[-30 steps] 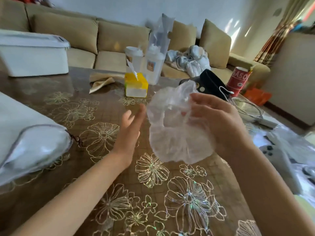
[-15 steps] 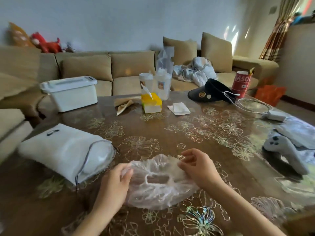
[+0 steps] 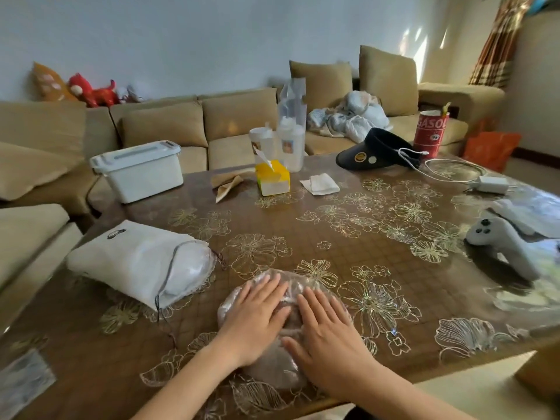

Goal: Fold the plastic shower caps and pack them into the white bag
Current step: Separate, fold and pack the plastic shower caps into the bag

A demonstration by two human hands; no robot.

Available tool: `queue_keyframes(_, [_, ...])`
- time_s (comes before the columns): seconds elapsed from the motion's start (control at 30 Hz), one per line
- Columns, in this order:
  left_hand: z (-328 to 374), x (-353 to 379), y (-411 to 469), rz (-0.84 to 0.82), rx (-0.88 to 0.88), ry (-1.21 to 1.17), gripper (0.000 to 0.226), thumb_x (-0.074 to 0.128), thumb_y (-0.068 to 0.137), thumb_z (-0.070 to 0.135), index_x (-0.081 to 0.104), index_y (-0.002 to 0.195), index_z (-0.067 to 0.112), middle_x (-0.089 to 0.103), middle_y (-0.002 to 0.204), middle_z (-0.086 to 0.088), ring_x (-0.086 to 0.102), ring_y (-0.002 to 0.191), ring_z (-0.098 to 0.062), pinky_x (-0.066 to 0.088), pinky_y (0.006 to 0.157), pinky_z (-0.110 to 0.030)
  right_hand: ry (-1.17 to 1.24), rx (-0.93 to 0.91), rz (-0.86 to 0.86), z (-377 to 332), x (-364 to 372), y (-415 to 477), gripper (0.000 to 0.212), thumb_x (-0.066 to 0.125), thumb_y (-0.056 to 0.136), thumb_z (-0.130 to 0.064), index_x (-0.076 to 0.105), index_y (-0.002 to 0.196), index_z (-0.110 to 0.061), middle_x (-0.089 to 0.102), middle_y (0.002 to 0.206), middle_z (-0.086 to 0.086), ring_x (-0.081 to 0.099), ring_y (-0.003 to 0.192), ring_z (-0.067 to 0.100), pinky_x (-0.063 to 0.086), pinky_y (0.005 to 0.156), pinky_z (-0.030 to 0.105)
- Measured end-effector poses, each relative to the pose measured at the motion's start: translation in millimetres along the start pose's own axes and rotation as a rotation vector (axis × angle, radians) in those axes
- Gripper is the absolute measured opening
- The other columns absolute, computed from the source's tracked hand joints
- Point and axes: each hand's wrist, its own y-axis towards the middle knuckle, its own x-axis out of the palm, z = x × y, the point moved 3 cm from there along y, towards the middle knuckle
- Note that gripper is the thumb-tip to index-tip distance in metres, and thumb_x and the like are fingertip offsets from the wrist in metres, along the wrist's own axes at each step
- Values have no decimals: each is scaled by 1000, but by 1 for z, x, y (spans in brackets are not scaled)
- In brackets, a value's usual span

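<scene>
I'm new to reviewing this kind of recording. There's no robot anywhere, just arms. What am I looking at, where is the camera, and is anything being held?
There is no machine: a person works with bare hands, and the camera sits on their head, looking forward and down, so you see only forearms. Every picture comes from that one view. The left hand and right hand lie flat, side by side, pressing a clear shower cap onto the table. Nothing is gripped or pinched. To their left lies the white bag. Farther back stand a white box, a yellow tissue box, a black visor and a red can; a grey controller lies at the right.
</scene>
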Motion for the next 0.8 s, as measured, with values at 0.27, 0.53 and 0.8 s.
queue_keyframes(0.27, [-13,2,2,73,-8,-65,79,-2,81,69,2,150,30,-10,152,18,-13,139,4,-11,115,-24,-99,-48,-194,20,-11,-28,85,1,87,-72,9,148,-13,0,155,7,2,145,27,-15,109,31])
queue_keyframes(0.53, [-41,-21,-33,300,-130,-234,42,44,99,29,42,140,25,38,145,7,34,133,-10,27,111,-26,-90,-307,123,-16,-24,-44,66,36,81,-70,56,120,-21,63,123,0,59,115,18,45,100,35])
queue_keyframes(0.8, [-41,-33,-11,230,-409,-337,41,56,92,14,47,131,20,60,76,1,59,74,-13,47,64,-22,-21,-376,215,-32,-20,-29,21,75,54,-31,58,66,-28,58,73,-12,56,68,8,47,62,20])
